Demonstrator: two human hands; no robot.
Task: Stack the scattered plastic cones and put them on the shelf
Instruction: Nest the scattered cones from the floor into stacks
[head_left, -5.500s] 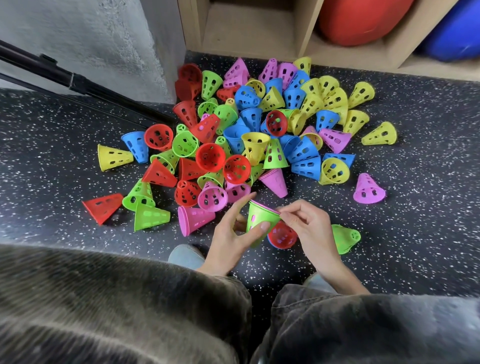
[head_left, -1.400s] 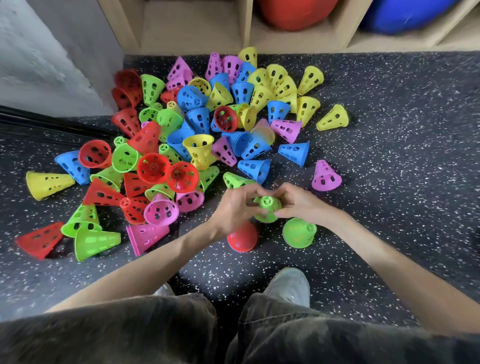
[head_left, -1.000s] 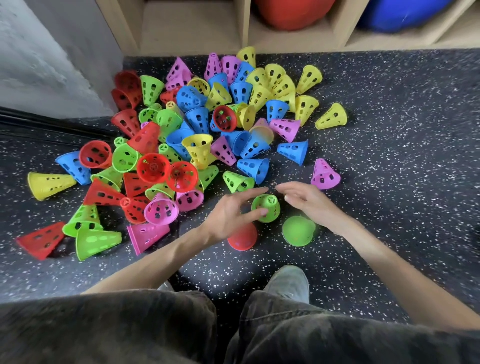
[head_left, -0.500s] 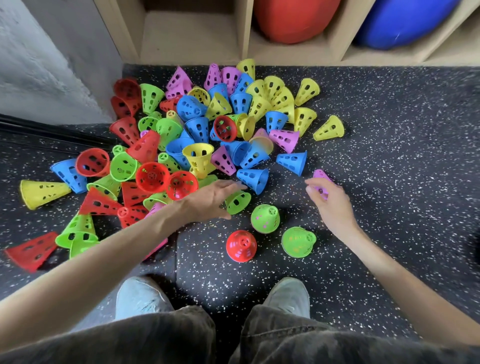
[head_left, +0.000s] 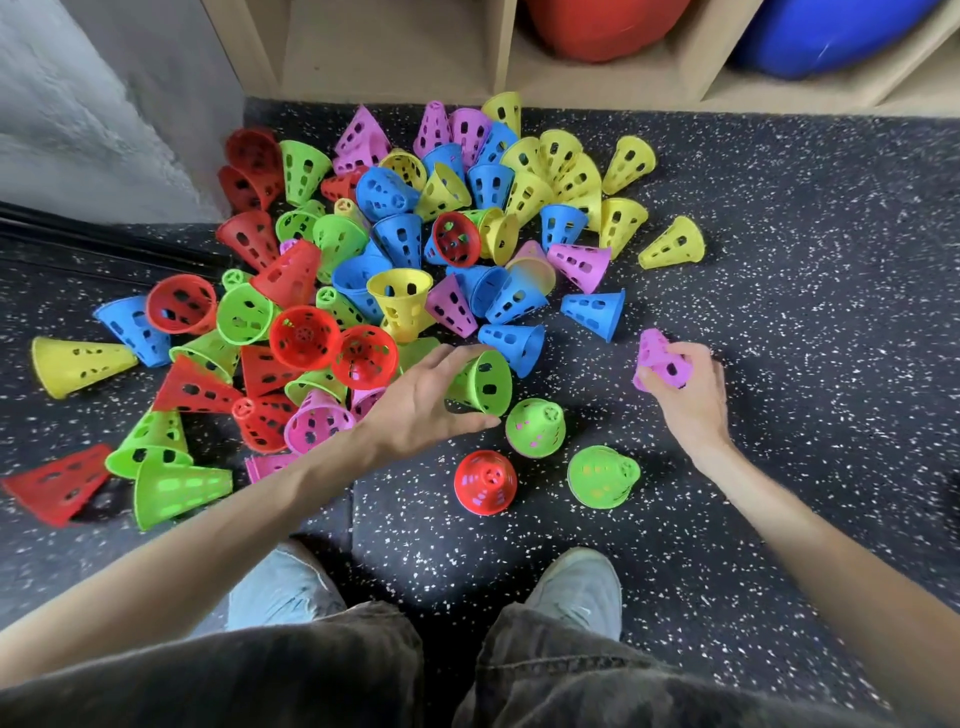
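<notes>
Several perforated plastic cones in red, green, blue, yellow and pink lie scattered on the dark speckled floor. My left hand grips a green cone lying on its side at the pile's near edge. My right hand holds a pink cone off to the right. Three cones stand upright in front of my feet: a green one with pink showing through its holes, a red one and a second green one. The wooden shelf runs along the back.
A red ball and a blue ball fill the shelf's right compartments; the left compartment holds nothing visible. A grey wall and a black rod lie at the left. My two shoes sit below the upright cones.
Both hands let go of the green stack, leaving it upright on the floor. My left hand reached to a lying green cone and my right hand took the pink cone on the right.
</notes>
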